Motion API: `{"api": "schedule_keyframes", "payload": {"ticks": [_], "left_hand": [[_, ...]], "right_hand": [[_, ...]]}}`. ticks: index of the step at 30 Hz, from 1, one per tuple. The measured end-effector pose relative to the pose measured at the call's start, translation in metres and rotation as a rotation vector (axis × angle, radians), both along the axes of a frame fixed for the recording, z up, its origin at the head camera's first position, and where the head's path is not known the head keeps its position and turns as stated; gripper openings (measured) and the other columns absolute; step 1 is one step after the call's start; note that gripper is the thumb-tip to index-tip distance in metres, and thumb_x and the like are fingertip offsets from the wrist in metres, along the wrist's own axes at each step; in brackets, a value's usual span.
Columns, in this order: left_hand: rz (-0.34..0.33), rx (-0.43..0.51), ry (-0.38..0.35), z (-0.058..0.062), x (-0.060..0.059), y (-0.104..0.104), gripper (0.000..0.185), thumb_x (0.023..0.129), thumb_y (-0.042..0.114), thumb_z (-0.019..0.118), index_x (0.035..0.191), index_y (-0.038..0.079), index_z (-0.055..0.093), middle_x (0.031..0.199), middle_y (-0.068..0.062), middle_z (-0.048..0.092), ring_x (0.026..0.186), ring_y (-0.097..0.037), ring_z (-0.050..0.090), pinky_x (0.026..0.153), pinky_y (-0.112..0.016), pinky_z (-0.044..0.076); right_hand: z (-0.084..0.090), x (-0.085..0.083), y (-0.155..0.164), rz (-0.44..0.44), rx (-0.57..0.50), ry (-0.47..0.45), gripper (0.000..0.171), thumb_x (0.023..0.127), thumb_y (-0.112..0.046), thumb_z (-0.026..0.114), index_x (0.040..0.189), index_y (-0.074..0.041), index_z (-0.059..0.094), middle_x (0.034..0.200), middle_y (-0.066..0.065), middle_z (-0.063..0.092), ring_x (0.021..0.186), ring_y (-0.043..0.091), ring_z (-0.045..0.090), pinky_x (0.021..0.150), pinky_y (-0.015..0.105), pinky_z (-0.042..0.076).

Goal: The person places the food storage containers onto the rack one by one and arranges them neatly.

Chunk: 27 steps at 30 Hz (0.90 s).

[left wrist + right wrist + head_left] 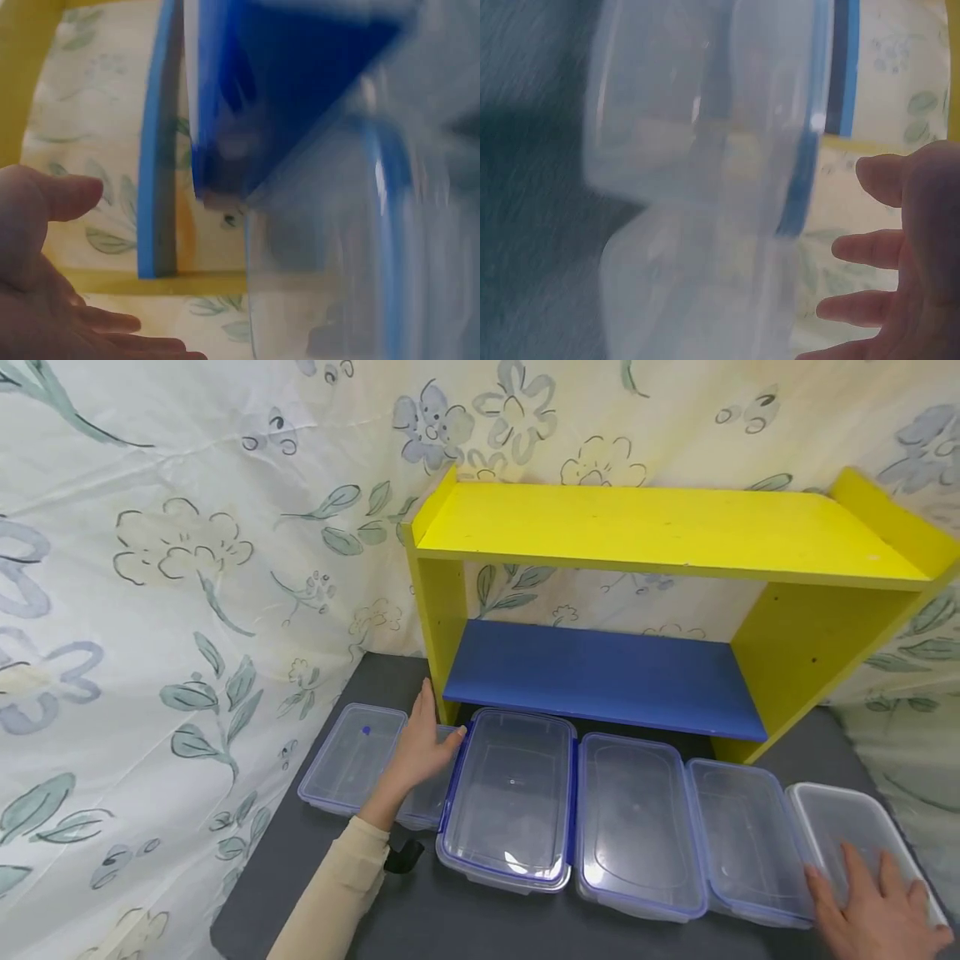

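Six lidded plastic containers [513, 802] stand in a row on the dark worktop [277, 885] before the yellow-and-blue shelf unit [667, 531]; left grip [417, 756] released, fingers extended above the second container from left [429, 797], right grip [873, 906] released, fingers spread over the pale-rimmed rightmost container [843, 810], contact indeterminable.

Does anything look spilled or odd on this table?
Nothing looks spilled. The rightmost container, by the right hand, seems the odd one out: its rim is whitish, while the other containers have bluish ones.
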<state>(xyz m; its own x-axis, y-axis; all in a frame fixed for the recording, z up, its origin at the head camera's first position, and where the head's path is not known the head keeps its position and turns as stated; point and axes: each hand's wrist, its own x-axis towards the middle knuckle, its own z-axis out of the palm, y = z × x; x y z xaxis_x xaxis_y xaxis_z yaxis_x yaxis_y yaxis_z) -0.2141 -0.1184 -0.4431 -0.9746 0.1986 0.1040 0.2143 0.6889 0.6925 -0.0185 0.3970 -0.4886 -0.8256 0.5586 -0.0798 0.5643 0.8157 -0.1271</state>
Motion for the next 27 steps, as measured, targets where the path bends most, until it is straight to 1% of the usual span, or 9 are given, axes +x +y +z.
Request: {"api": "schedule_keyframes", "payload": {"ticks": [5, 8, 11, 15, 18, 21, 24, 26, 27], "left_hand": [[0.03, -0.028, -0.015, 0.002, -0.018, -0.011, 0.093, 0.096, 0.038, 0.057, 0.155, 0.007, -0.007, 0.162, -0.021, 0.01, 0.147, -0.04, 0.02, 0.112, -0.062, 0.026], [0.034, 0.006, -0.017, 0.001, -0.026, -0.013, 0.088, 0.096, 0.038, 0.057, 0.156, 0.005, 0.001, 0.161, -0.018, 0.019, 0.145, -0.038, 0.027, 0.114, -0.056, 0.028], [0.053, 0.066, -0.018, -0.004, -0.032, -0.012, 0.078, 0.096, 0.037, 0.056, 0.155, 0.005, 0.015, 0.156, -0.018, 0.032, 0.142, -0.037, 0.035, 0.113, -0.054, 0.032], [0.119, 0.173, -0.014, -0.011, -0.04, -0.012, 0.062, 0.097, 0.035, 0.055, 0.148, 0.005, 0.036, 0.146, -0.018, 0.048, 0.131, -0.04, 0.049, 0.104, -0.053, 0.043], [0.172, 0.238, -0.019, -0.014, -0.047, -0.014, 0.056, 0.098, 0.037, 0.054, 0.143, 0.005, 0.045, 0.141, -0.017, 0.054, 0.128, -0.038, 0.053, 0.098, -0.051, 0.048], [0.186, 0.286, -0.021, -0.017, -0.051, -0.016, 0.052, 0.098, 0.037, 0.054, 0.14, 0.005, 0.049, 0.138, -0.017, 0.057, 0.127, -0.035, 0.055, 0.095, -0.049, 0.05], [0.183, 0.323, 0.006, -0.019, -0.055, -0.014, 0.048, 0.098, 0.037, 0.056, 0.134, 0.006, 0.054, 0.131, -0.017, 0.062, 0.122, -0.033, 0.06, 0.092, -0.048, 0.053], [0.186, 0.331, 0.04, -0.02, -0.057, -0.013, 0.042, 0.097, 0.036, 0.057, 0.127, 0.006, 0.059, 0.123, -0.018, 0.066, 0.111, -0.033, 0.065, 0.085, -0.045, 0.056], [0.197, 0.332, 0.067, -0.021, -0.058, -0.012, 0.039, 0.097, 0.034, 0.058, 0.123, 0.005, 0.061, 0.118, -0.018, 0.068, 0.106, -0.033, 0.068, 0.081, -0.043, 0.056]], "right_hand": [[-0.01, 0.006, 0.016, -0.052, -0.019, -0.063, 0.073, 0.1, -0.051, 0.036, 0.146, 0.002, 0.016, 0.149, 0.038, 0.003, 0.133, 0.063, 0.011, 0.104, 0.073, 0.018], [-0.013, 0.01, 0.023, -0.064, -0.03, -0.092, 0.077, 0.099, -0.055, 0.034, 0.147, 0.001, 0.013, 0.149, 0.039, 0.002, 0.133, 0.063, 0.01, 0.105, 0.071, 0.02], [-0.015, 0.013, 0.026, -0.07, -0.035, -0.089, 0.077, 0.099, -0.057, 0.031, 0.146, 0.002, 0.013, 0.148, 0.04, 0.003, 0.133, 0.063, 0.01, 0.106, 0.07, 0.02], [-0.017, 0.015, 0.026, -0.066, -0.024, 0.023, 0.074, 0.1, -0.057, 0.028, 0.143, 0.003, 0.018, 0.149, 0.039, 0.008, 0.13, 0.063, 0.017, 0.105, 0.068, 0.022], [-0.02, 0.018, 0.025, -0.039, -0.02, 0.202, 0.069, 0.1, -0.054, 0.029, 0.139, 0.003, 0.028, 0.147, 0.038, 0.016, 0.125, 0.063, 0.024, 0.102, 0.068, 0.024], [-0.022, 0.019, 0.025, -0.041, -0.037, 0.334, 0.066, 0.101, -0.052, 0.027, 0.137, 0.003, 0.033, 0.149, 0.035, 0.02, 0.127, 0.061, 0.026, 0.104, 0.067, 0.022], [-0.023, 0.019, 0.026, -0.107, -0.075, 0.341, 0.07, 0.1, -0.054, 0.021, 0.142, 0.002, 0.03, 0.155, 0.033, 0.014, 0.139, 0.055, 0.018, 0.112, 0.064, 0.018], [-0.023, 0.019, 0.028, -0.153, -0.095, 0.327, 0.07, 0.101, -0.052, 0.02, 0.145, 0.002, 0.026, 0.157, 0.032, 0.01, 0.144, 0.052, 0.014, 0.115, 0.062, 0.015], [-0.023, 0.018, 0.029, -0.171, -0.099, 0.291, 0.071, 0.101, -0.052, 0.018, 0.147, 0.002, 0.022, 0.158, 0.031, 0.007, 0.145, 0.05, 0.01, 0.116, 0.061, 0.014]]}}
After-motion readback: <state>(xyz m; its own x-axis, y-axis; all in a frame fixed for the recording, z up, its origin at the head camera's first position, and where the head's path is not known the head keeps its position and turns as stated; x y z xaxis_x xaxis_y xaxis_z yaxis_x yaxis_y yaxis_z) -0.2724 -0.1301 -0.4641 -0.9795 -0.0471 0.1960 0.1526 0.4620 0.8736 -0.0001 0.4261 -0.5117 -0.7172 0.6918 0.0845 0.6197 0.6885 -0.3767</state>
